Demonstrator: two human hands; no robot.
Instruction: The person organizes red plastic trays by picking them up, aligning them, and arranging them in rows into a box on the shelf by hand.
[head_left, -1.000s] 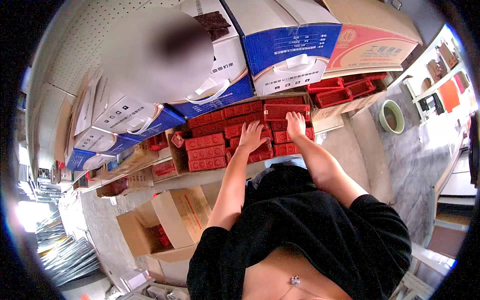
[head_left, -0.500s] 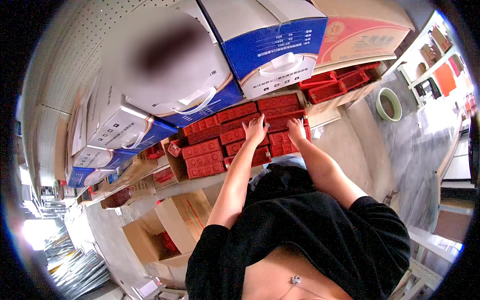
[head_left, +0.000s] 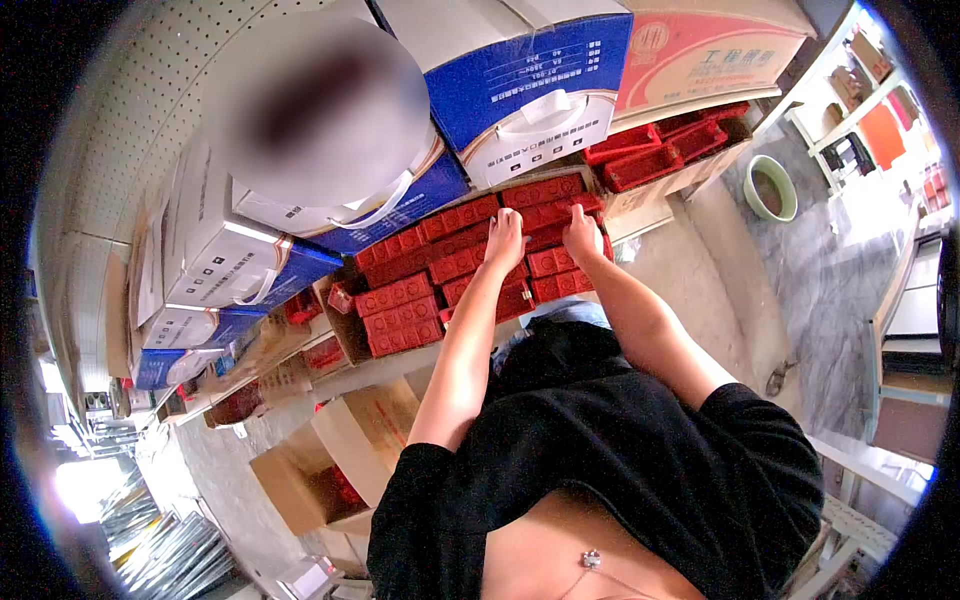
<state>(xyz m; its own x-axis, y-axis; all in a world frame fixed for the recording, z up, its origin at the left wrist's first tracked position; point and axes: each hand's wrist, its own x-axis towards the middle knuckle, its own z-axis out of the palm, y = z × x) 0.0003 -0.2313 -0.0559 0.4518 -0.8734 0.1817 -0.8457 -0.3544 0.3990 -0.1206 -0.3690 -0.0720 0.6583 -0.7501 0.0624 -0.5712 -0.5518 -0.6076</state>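
Both hands were found over the open carton (head_left: 350, 338) of red boxes (head_left: 398, 306), the left hand (head_left: 505, 240) and right hand (head_left: 584, 238) apart, near opposite ends of one row. Fingers were bent on each; whether they pinched a box could not be determined. Blue-and-white cartons (head_left: 535, 95) stood just beyond

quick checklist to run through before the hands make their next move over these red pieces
1. Left hand at the red pieces: ok
2. Right hand at the same rows: ok
3. Grip of each hand, firm on a piece: cannot tell, fingertips too small to read
4. Red pieces lying in rows inside their carton: ok
5. Both hands apart from the blue-and-white box behind the rows: ok
6. Open carton on the floor closed up: not ok, flaps stand open with red contents showing
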